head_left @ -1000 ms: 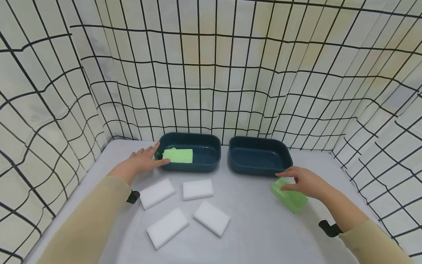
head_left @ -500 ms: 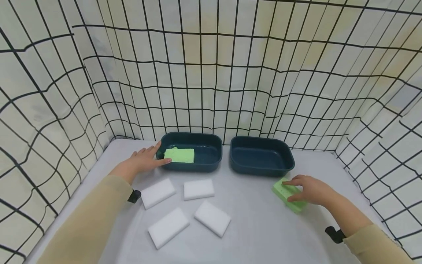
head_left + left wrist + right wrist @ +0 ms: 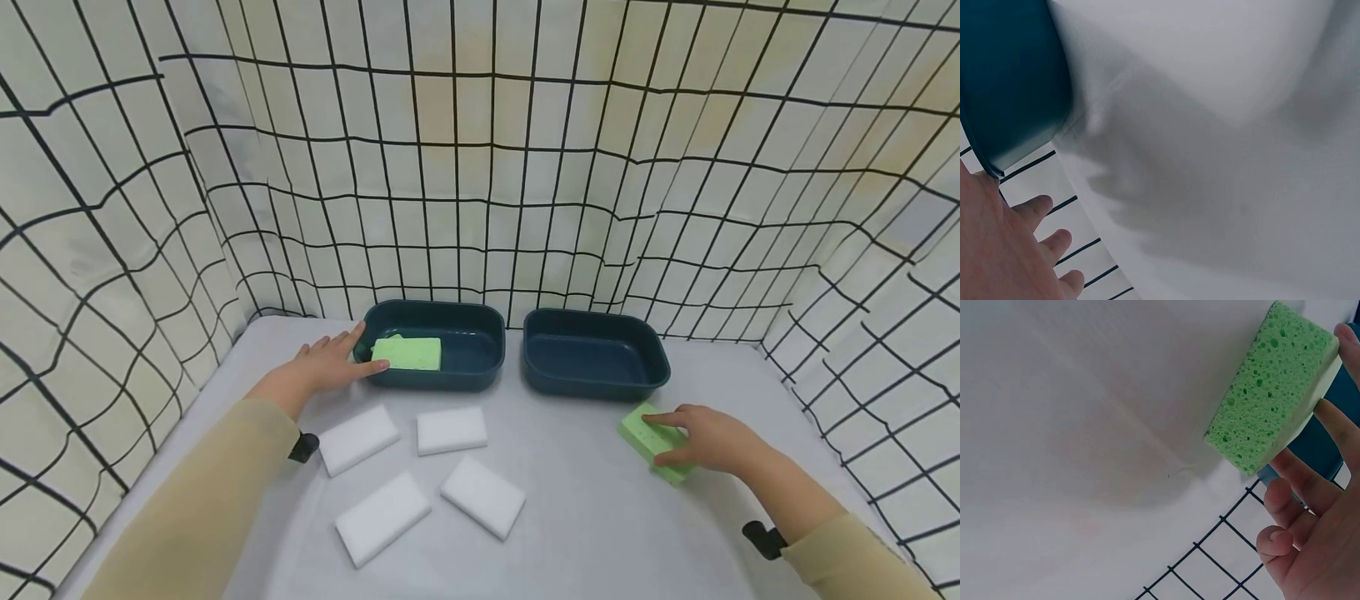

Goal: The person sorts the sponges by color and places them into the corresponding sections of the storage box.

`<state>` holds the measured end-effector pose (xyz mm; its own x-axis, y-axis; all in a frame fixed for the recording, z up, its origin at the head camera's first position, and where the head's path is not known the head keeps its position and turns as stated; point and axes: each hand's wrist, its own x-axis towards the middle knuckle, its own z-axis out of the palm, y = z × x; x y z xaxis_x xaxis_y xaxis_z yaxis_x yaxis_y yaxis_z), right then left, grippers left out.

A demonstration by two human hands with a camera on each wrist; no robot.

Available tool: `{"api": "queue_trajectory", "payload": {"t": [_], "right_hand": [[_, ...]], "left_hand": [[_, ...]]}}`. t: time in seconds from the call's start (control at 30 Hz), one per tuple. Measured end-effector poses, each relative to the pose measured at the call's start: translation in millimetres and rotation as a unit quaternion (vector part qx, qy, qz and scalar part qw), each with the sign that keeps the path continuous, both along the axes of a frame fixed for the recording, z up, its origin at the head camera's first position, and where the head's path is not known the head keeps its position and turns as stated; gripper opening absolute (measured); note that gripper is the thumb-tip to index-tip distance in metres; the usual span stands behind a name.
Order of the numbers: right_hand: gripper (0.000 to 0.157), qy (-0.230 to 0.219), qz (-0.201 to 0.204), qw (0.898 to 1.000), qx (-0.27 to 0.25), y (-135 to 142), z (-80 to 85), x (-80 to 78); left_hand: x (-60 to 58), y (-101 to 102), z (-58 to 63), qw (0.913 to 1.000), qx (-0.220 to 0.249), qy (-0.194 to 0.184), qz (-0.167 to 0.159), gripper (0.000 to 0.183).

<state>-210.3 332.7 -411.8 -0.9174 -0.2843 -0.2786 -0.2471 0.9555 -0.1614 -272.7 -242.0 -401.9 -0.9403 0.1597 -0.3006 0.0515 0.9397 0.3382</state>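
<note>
A light-green sponge [image 3: 645, 433] lies slantwise on the white cloth, before the right-hand dark teal tub [image 3: 596, 387]. My right hand [image 3: 716, 437] rests over it, thumb and index fingertips touching its upper face. In the right wrist view, that sponge [image 3: 1272, 387] shows its porous side, while the other fingers [image 3: 1282, 544] bend loosely below. My left hand [image 3: 326, 365] lies at the left end of the left tub [image 3: 450, 382], thumb across the near rim, fingers straight and spread along the end. Inside that tub sits another green sponge [image 3: 408, 353].
Several white foam blocks [image 3: 382, 518] lie flat on the cloth, left of centre in front of the tubs. Black wire mesh [image 3: 487, 200] backed with pale cloth stands behind the tubs and on both sides.
My right hand has drawn back slightly toward me and to the right, away from the right tub's rim and onto the sponge. The left hand keeps its place on the left tub.
</note>
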Motion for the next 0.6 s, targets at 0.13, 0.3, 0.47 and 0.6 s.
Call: {"api": "queue_trajectory", "payload": {"t": [0.13, 0.3, 0.47, 0.6], "right_hand": [[0.069, 0.014, 0.008, 1.0, 0.002, 0, 0.5, 1.9], [0.061, 0.036, 0.02, 0.999, -0.005, 0, 0.6, 5.2], [0.062, 0.045, 0.014, 0.999, -0.022, 0, 4.5, 12.0], [0.064, 0.043, 0.009, 0.999, -0.031, -3, 10.3, 16.2]], "left_hand": [[-1.1, 2, -1.1, 1.0, 0.002, 0.0, 0.0, 0.116], [0.7, 1, 0.2, 1.0, 0.005, 0.001, 0.001, 0.116], [2.9, 2, 3.3, 1.0, 0.009, -0.002, 0.002, 0.115], [2.8, 4, 3.9, 0.9999, 0.011, -0.002, 0.003, 0.114]]}}
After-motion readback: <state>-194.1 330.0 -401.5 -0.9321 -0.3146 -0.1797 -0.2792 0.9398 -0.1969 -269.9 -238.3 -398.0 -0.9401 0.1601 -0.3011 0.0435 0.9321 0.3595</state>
